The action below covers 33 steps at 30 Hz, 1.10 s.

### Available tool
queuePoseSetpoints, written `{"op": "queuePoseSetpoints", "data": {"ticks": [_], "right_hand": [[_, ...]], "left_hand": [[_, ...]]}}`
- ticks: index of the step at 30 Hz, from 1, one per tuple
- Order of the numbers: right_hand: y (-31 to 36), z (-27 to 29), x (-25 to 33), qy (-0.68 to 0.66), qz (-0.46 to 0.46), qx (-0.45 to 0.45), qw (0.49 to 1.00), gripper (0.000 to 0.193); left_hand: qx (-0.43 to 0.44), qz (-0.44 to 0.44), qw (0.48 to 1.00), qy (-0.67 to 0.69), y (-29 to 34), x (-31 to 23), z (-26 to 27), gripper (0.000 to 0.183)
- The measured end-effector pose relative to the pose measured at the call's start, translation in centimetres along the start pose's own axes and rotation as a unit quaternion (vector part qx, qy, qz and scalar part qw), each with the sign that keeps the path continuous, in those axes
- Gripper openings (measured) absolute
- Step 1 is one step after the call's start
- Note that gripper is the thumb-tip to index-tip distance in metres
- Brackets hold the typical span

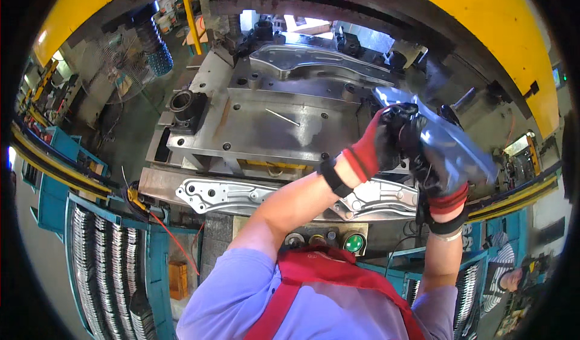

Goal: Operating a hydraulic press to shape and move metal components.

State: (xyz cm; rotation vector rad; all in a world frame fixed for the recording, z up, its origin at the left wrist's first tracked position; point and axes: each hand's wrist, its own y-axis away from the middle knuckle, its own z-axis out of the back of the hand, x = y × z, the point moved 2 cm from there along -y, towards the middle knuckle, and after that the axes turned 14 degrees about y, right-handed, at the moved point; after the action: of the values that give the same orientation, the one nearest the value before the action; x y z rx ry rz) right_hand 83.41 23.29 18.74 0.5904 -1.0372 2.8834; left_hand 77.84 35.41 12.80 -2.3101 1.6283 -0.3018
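Left hand (396, 131) and right hand (432, 174) appear closed on metal panel (456, 144), motion-blurred, clear of die (272, 131). Second panel (329, 61), already shaped, lies beyond left hand; third panel (235, 197), bodyward.

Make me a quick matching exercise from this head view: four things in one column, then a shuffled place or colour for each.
Things
1. metal sheet
2. thin stick
3. push button
4. apron

Places and colours
A. round and green
B. red, worn over a pale purple shirt
C. raised, held in the gloved left hand and right hand
D. lying on the flat steel block

Right pairs
1-C; 2-D; 3-A; 4-B
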Motion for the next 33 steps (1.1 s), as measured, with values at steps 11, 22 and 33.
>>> {"op": "queuePoseSetpoints", "data": {"ticks": [11, 22, 33], "right_hand": [[-0.5, -4.0, -2.9, 0.086, 0.046, -0.042, 0.994, 0.043], [6.0, -9.0, -4.4, -0.825, -0.309, -0.102, 0.462, 0.046], [5.1, -2.5, -3.7, -0.415, -0.31, 0.042, 0.855, 0.024]], "left_hand": [[0.05, -0.019, 0.997, 0.051, -1.7, -1.4, 3.7, 0.038], [-0.126, -0.016, 0.967, -0.219, 2.5, -1.4, 5.5, 0.034], [-0.195, -0.033, 0.955, -0.22, 3.8, -1.3, 4.1, 0.028]]}}
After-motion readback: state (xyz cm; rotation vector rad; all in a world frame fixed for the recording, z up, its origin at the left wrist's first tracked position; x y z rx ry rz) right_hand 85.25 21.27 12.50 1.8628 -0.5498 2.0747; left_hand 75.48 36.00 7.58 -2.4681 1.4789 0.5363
